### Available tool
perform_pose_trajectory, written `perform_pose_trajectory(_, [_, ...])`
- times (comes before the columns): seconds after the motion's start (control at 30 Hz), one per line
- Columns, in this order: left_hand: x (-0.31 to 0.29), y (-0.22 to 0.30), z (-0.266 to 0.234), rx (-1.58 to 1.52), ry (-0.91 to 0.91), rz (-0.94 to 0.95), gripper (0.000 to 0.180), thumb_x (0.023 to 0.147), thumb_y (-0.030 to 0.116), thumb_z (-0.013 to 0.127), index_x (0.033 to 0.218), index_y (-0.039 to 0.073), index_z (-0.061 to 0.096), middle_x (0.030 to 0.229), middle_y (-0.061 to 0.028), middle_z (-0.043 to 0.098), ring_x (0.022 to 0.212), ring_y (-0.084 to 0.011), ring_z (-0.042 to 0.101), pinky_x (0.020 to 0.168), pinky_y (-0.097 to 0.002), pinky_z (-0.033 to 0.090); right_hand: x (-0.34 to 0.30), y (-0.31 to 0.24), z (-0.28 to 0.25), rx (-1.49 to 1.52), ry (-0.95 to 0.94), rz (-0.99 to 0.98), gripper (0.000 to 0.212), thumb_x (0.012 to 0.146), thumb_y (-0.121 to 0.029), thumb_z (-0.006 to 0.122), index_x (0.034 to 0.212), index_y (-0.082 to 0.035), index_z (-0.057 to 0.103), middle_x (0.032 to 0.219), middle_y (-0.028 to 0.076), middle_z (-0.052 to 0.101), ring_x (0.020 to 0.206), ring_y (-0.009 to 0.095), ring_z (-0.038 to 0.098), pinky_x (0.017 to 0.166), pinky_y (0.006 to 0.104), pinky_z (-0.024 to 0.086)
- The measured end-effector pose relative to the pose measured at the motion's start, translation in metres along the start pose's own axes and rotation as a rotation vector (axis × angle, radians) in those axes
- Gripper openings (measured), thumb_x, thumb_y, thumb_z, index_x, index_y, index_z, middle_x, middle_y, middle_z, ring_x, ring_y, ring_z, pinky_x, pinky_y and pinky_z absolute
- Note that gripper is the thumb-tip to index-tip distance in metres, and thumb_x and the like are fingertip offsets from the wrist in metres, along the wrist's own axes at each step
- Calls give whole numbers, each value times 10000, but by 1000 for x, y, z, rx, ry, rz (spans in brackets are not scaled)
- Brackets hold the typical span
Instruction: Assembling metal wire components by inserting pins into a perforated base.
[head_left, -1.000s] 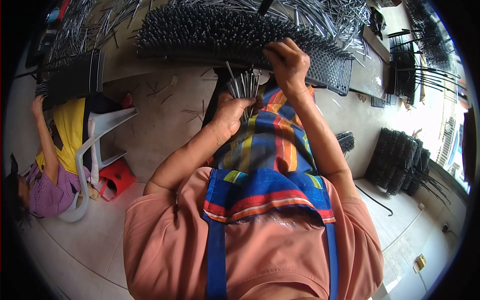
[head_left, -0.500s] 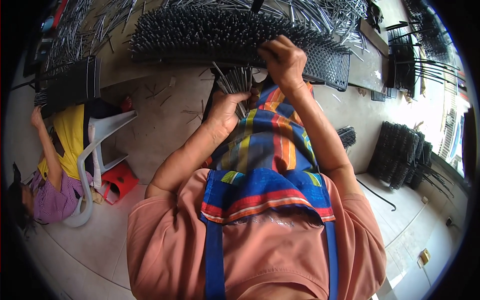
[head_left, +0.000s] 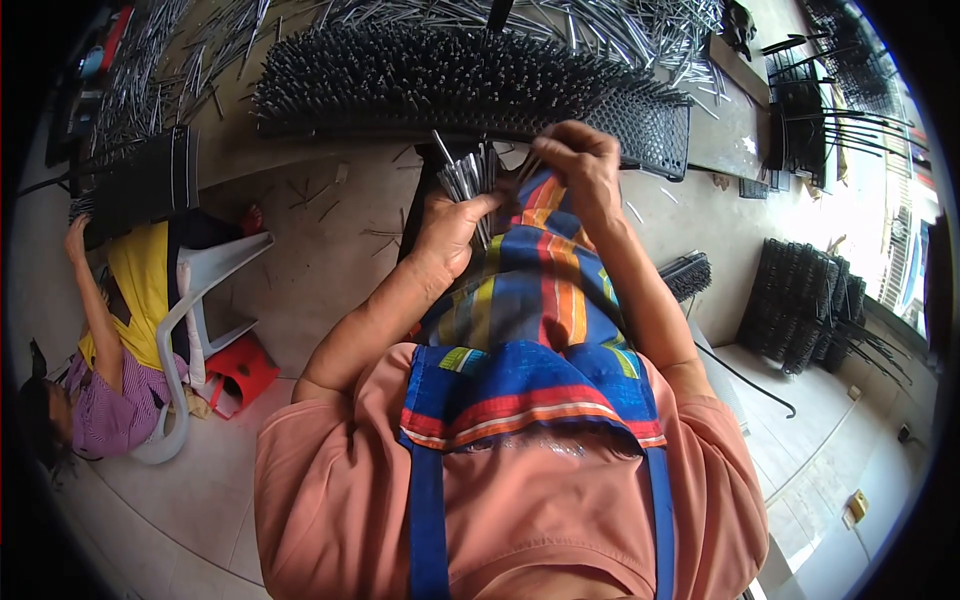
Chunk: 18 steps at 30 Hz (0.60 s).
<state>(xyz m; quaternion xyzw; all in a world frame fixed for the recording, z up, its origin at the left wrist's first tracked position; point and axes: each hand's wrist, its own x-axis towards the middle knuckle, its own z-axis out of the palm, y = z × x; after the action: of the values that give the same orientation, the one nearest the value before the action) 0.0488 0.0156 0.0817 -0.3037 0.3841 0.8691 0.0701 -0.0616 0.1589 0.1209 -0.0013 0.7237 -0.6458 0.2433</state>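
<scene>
L hand (head_left: 447, 232) at ctr of frame, just below near edge of the rack (head_left: 645, 130): fingers wrapped round a bundle (head_left: 466, 180) of thin metal rods, tips fanned unevenly, one poking up past the rest. R hand (head_left: 590, 178) just right of it, fingers drawn in narrow & motion-blurred; can't tell if there's a rod btwn them.

Risks, IMO: bundle looks loosely fanned, so if L thumb eases off, rods prob. slide out & drop to the floor (head_left: 300, 240), where a few thin bits lie, ctr-left. Tips sit at mixed heights, so R fingers could snag 2 at once or knock one out. Rods in the rack stand v. dense; a wrist brushing them could tilt some.

Containers: rack, top ctr, perforated, packed w/ upright dark rods exc. right end, where bare holes show. Loose rods (head_left: 610, 35) heaped on the surface (head_left: 722, 150) behind it, not in any bin. Red bag (head_left: 255, 362) on floor, lower left, mouth open; contents too dark to tell. Second rack (head_left: 150, 175), far left, by a co-worker (head_left: 110, 390); some rods at its left end, detail too small.
</scene>
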Motion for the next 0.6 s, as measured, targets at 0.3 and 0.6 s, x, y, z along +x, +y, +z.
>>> perform_pose_trajectory(0.3, [-15, -22, -7, 136, -123, -114, 237, 855, -35, 598, 1092, -28, 613, 861, -136, 703, 750, -218, 696, 689, -329, 568, 33, -6, 3, -262, 223, -760, 79, 782, 46, 695, 858, 26, 686, 784, 37, 639, 716, 83, 581, 650, 209, 459])
perform_pose_trajectory(0.6, [-13, -12, 2, -19, -47, -75, 220, 836, -54, 595, 1051, -26, 638, 880, -136, 709, 753, -213, 700, 671, -309, 574, 24, 3, 8, -428, 180, -744, 110, 772, 28, 708, 881, 16, 707, 812, 71, 668, 726, 118, 623, 653, 231, 479])
